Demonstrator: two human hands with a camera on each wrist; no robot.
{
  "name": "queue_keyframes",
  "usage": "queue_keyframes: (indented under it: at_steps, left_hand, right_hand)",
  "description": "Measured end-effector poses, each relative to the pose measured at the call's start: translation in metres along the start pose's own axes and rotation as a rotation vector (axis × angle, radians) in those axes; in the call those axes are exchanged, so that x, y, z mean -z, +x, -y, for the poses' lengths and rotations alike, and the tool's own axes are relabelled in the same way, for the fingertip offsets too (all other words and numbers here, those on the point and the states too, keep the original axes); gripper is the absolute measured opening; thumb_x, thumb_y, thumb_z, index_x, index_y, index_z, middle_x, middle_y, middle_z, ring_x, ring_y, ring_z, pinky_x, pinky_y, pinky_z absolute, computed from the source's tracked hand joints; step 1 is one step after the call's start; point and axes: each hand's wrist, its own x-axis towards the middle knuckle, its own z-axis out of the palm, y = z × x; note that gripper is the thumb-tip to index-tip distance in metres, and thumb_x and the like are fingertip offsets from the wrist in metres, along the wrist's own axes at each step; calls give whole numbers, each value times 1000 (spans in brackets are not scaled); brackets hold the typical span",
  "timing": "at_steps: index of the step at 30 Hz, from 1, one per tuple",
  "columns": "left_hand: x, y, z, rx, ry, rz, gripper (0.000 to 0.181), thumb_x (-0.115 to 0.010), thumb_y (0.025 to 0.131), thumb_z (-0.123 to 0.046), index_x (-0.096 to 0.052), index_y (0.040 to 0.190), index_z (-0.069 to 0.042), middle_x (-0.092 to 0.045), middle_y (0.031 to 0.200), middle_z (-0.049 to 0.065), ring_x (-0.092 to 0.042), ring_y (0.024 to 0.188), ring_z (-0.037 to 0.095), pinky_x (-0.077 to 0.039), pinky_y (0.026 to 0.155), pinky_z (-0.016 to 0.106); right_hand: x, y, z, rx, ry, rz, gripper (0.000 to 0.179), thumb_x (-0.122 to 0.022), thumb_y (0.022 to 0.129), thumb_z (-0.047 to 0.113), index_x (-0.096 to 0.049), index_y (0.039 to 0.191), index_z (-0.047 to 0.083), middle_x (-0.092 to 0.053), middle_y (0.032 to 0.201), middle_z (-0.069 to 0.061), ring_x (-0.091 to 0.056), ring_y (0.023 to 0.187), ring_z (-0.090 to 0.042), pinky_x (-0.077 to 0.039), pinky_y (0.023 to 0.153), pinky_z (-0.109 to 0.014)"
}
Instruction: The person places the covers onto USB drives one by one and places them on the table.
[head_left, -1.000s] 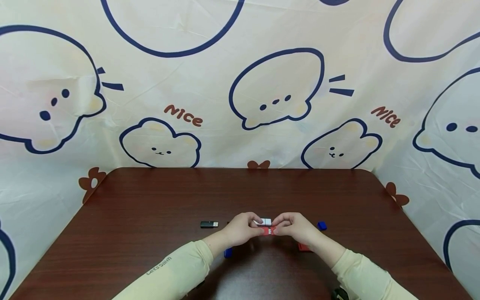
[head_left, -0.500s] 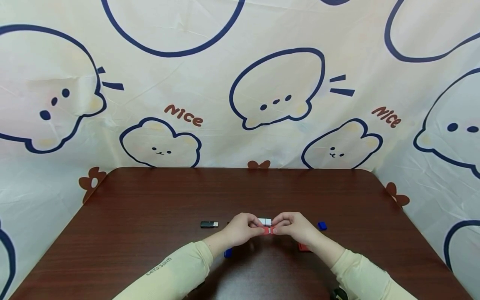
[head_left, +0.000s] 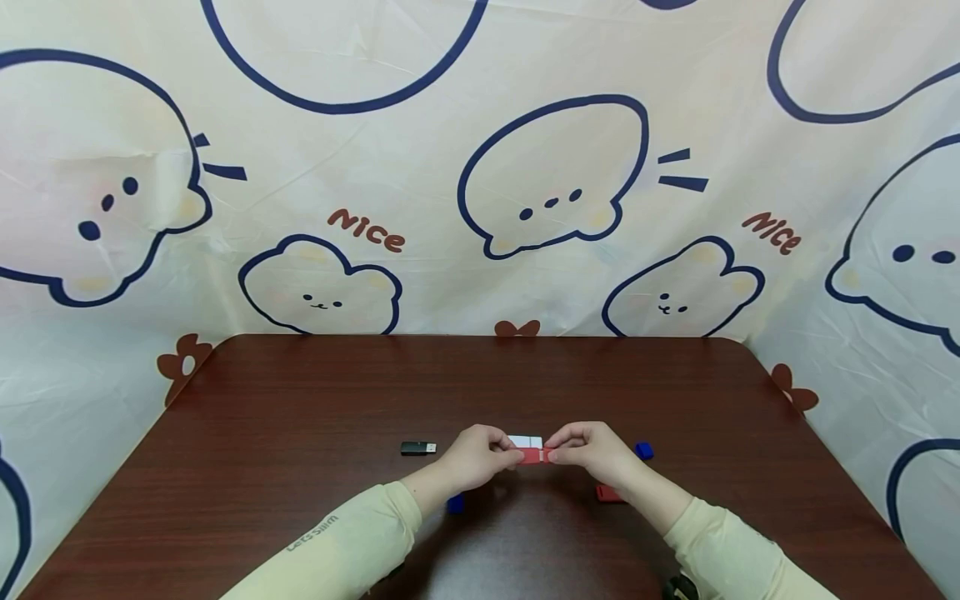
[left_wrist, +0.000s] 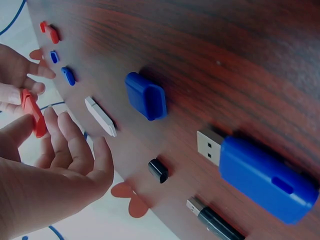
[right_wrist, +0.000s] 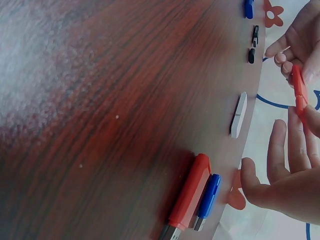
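Note:
Both hands meet over the table around a red USB stick (head_left: pixel 531 456). It is in two parts, with a thin light strip between them in the head view. My left hand (head_left: pixel 471 457) pinches the longer visible part between thumb and fingers. At the other end, my right hand (head_left: pixel 595 452) pinches the short red end. In the left wrist view the red stick (left_wrist: pixel 32 112) spans the two hands, slightly tilted. A white capped USB stick (head_left: pixel 527 442) lies on the table just behind the hands. Which hand has the cap I cannot tell.
On the left lie a black USB stick (head_left: pixel 417 448), its black cap (left_wrist: pixel 158 170), a large blue USB stick (left_wrist: pixel 265 180) and a blue cap (left_wrist: pixel 145 96). On the right are another red USB stick (right_wrist: pixel 191 192), a slim blue stick (right_wrist: pixel 208 199) and a blue cap (head_left: pixel 644 451).
Both hands have risen slightly with the red stick, which now overlaps the white stick's near edge. The light strip between its two red parts looks narrower than a second ago.

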Motion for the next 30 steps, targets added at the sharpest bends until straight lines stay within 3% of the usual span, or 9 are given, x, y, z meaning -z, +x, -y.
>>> queue_keyframes:
  at_steps: [9,16,30]
  left_hand:
    - [1,0,1,-13,-7,3,17,-67,85,-18,-69,83,-2,-63,74,6,-47,62,12,-39,55,23]
    - [0,-1,2,20,-75,11,19,-69,84,-19,-70,83,-1,-69,79,15,-52,67,13,-40,59,24]
    - [-1,-3,-3,23,-83,3,18,-69,84,-20,-70,83,-2,-66,76,6,-50,69,14,-41,62,26]
  right_hand:
    - [1,-1,1,3,-4,3,22,-69,83,16,-68,96,-1,-72,85,-10,-59,82,-13,-41,78,-32]
    - [0,-3,2,18,11,8,23,-70,82,14,-67,96,-4,-72,83,-8,-59,79,-12,-44,78,-34]
    - [2,-2,6,28,24,16,26,-70,82,14,-66,98,-5,-71,81,-5,-60,79,-12,-45,78,-32]
